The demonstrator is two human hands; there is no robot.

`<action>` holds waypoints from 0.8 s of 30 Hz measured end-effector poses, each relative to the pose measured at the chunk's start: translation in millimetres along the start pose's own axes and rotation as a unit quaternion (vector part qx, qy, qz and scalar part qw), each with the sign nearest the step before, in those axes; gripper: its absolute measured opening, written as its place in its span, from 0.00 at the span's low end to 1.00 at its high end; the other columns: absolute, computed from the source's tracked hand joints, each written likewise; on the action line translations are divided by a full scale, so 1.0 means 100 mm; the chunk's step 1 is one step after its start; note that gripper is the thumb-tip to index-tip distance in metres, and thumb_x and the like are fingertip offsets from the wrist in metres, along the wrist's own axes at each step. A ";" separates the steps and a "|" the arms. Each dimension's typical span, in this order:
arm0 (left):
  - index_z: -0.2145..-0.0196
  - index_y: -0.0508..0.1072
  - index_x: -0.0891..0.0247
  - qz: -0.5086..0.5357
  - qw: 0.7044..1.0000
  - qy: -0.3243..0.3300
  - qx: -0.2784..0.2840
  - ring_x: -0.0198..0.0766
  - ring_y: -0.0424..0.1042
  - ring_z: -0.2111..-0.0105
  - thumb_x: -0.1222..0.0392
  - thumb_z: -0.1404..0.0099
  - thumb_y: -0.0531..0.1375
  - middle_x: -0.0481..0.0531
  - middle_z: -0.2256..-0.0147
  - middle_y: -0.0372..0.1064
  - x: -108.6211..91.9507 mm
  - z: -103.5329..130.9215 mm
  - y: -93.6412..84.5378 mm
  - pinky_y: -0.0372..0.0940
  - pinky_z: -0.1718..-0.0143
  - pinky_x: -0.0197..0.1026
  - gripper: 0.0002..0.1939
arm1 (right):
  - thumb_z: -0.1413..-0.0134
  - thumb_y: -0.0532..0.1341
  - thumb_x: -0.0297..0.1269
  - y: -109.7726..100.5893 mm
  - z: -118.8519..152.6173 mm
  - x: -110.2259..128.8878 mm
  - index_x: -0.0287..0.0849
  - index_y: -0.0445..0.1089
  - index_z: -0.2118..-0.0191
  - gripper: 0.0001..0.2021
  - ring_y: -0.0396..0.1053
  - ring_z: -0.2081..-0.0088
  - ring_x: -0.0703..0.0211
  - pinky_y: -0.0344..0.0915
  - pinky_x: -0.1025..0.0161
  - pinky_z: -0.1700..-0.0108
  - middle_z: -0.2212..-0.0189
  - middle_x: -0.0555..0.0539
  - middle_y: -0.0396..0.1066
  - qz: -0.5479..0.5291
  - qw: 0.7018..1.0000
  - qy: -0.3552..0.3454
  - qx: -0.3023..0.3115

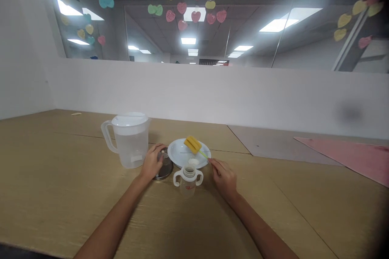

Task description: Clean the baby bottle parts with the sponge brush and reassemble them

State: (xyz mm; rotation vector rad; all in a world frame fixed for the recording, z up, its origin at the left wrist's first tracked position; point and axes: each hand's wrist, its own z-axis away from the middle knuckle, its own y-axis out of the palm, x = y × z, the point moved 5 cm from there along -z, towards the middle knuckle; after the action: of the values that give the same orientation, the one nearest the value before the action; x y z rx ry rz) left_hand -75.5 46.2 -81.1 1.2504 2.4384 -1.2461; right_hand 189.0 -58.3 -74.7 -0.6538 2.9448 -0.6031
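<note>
My right hand (224, 176) is closed on the thin green handle of a yellow sponge brush (193, 145). The brush's head rests on a white plate (174, 154), where a small white piece (193, 162) also lies. In front of the plate stands an uncapped clear baby bottle (187, 186) with two white side handles. My left hand (152, 162) is at the left side of a round dark metal-rimmed dish (165, 170), fingers bent over its edge; whether they grip it is unclear.
A lidded clear pitcher (132, 143) stands just left of my left hand, its handle pointing left. Grey and pink sheets (349, 156) lie at the right. A white wall with windows rises behind the table (75, 178).
</note>
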 end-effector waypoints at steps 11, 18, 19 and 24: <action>0.62 0.73 0.66 -0.071 0.955 -0.104 0.269 0.42 0.70 0.60 0.56 0.38 0.58 0.56 0.61 0.71 -0.64 -0.65 0.78 0.66 0.57 0.46 0.11 | 0.43 0.52 0.29 -0.01 0.03 -0.13 0.42 0.74 0.60 0.13 0.73 0.64 0.60 0.70 0.63 0.60 0.66 0.46 0.76 -0.003 0.997 0.073 -0.015; 0.61 0.68 0.68 -0.042 0.969 -0.113 0.216 0.40 0.71 0.64 0.58 0.46 0.64 0.52 0.67 0.71 -0.68 -0.66 0.88 0.64 0.63 0.40 0.16 | 0.43 0.52 0.28 -0.03 -0.01 -0.10 0.42 0.74 0.60 0.14 0.73 0.65 0.60 0.70 0.63 0.62 0.67 0.45 0.76 -0.015 0.998 0.065 -0.024; 0.62 0.67 0.66 -0.031 0.975 -0.107 0.194 0.40 0.72 0.65 0.59 0.48 0.65 0.51 0.68 0.71 -0.68 -0.66 0.82 0.63 0.65 0.39 0.17 | 0.43 0.52 0.28 -0.03 -0.01 -0.09 0.42 0.74 0.60 0.13 0.73 0.65 0.59 0.70 0.63 0.62 0.67 0.45 0.76 -0.016 0.997 0.064 -0.027; 0.60 0.62 0.61 0.029 0.993 -0.083 0.076 0.35 0.72 0.67 0.60 0.44 0.62 0.50 0.62 0.71 -0.61 -0.52 0.40 0.64 0.66 0.37 0.16 | 0.43 0.52 0.28 -0.04 -0.02 -0.03 0.43 0.74 0.59 0.13 0.74 0.65 0.59 0.71 0.63 0.62 0.66 0.45 0.76 -0.021 0.998 0.049 -0.023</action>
State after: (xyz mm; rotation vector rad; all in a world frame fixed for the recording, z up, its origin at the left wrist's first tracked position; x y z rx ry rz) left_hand 5.4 58.4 -44.6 1.1895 2.2123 -1.4785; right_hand 192.5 -59.7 -71.0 -0.7109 3.0504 -0.5891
